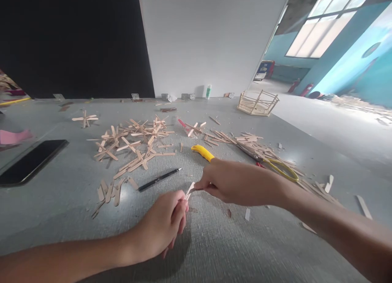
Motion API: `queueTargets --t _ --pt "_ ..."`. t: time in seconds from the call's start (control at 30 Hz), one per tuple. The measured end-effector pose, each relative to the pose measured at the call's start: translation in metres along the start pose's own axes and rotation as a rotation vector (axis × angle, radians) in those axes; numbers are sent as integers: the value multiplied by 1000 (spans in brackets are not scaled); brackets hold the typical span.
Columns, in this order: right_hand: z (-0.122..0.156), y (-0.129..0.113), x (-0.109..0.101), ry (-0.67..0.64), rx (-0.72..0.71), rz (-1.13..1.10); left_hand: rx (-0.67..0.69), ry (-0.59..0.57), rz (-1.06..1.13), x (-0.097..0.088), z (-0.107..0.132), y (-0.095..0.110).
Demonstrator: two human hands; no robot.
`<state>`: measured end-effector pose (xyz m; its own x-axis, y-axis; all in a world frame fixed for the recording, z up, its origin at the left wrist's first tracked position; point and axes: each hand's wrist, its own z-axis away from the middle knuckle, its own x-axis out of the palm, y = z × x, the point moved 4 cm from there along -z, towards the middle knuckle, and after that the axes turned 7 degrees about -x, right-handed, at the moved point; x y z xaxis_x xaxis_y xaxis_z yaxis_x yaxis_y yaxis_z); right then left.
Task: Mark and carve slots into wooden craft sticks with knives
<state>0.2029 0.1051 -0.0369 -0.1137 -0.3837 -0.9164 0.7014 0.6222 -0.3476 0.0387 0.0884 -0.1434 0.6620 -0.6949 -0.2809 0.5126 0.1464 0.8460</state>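
My left hand (163, 228) is closed near the table's front, pinching the lower end of a small wooden stick piece (190, 190). My right hand (237, 181) is wrapped round a yellow-handled cutter (202, 152), whose handle sticks out behind the hand; its blade end meets the stick piece between the two hands. A black pen (159, 179) lies just left of the hands.
Several wooden sticks and star-shaped stick assemblies (134, 142) lie scattered across the grey table (76, 217). Yellow-handled scissors (280, 168) rest behind my right wrist. A black phone (30, 160) lies at left, a stick basket (257, 102) and a glue bottle (208, 91) farther back.
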Motion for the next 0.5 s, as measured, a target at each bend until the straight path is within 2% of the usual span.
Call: queueTargets --t 0.17,0.3,0.4,0.5 --pt "-17 -5 -13 -213 -5 -54 28 -1 -21 1 2 1" --pt "-30 -15 -20 -345 14 46 12 -11 -3 1 2 -3" --pt "-28 -15 -18 -333 11 86 17 -16 0 1 2 -2" --pt "-10 -12 -4 -176 -43 79 23 -9 8 0 2 1"
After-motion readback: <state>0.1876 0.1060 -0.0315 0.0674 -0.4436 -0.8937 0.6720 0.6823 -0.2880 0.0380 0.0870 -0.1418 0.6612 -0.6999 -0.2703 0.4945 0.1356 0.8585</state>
